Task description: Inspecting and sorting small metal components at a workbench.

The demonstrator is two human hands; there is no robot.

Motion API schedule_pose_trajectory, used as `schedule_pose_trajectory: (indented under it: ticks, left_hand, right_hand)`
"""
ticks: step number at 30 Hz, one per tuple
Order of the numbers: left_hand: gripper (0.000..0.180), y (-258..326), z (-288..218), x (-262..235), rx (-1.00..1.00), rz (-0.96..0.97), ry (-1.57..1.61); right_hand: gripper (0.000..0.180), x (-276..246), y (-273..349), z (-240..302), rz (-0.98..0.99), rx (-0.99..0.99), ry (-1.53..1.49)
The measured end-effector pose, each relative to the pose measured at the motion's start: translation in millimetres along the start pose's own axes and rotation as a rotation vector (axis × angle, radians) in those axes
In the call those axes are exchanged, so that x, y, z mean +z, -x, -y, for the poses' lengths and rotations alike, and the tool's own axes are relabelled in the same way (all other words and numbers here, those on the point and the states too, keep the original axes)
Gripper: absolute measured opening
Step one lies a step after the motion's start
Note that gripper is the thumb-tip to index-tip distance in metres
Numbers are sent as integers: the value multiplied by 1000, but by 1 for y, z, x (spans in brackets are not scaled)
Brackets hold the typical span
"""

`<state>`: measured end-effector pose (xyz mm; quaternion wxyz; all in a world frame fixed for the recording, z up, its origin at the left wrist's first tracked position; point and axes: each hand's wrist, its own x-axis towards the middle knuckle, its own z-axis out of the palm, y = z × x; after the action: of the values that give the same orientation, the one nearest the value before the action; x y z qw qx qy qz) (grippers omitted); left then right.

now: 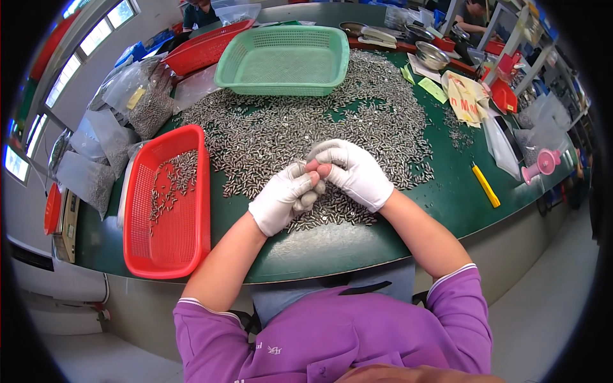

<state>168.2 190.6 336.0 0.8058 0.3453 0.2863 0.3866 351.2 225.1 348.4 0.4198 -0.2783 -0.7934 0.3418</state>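
Small metal pins lie spread in a broad heap over the green table. Just above the near part of this heap, my two hands meet, both in white gloves with bare fingertips. My left hand is closed, its thumb and fingers pressed together. Curled against it is my right hand, its fingertips touching those of the left. Whatever lies between the fingers is too small or hidden to make out. Left of my hands stands a red plastic basket with some of the same pins in it.
A green basket rests at the heap's far side, another red basket behind it. Plastic bags of pins line the left edge. At right lie a yellow-handled cutter, a pink reel and metal bowls. Other people sit beyond.
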Motion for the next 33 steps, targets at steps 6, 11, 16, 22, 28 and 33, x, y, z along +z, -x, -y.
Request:
schedule_pose_trajectory:
  ticks: [6,11,16,22,28,33]
  left_hand:
    - [13,0,1,3,-11,-67,-11]
    - [12,1,1,5,-14,-29,18]
    - [11,1,2,4,-9,-82,4]
    - [19,2,-3,8,3,-137,31]
    - [21,1,-2,5,16,-90,23]
    - [23,1,-3,6,30,-118,19]
  right_hand:
    - [23,-2,3,-2,78,90,-80]
    - [21,3,4,2,27,131,-177]
    - [24,5,3,4,35,196,-299]
    - [22,-1,5,-17,6,-6,569]
    - [15,6,2,-16,81,-72,635]
    - [14,6,2,-16,74,-100,678]
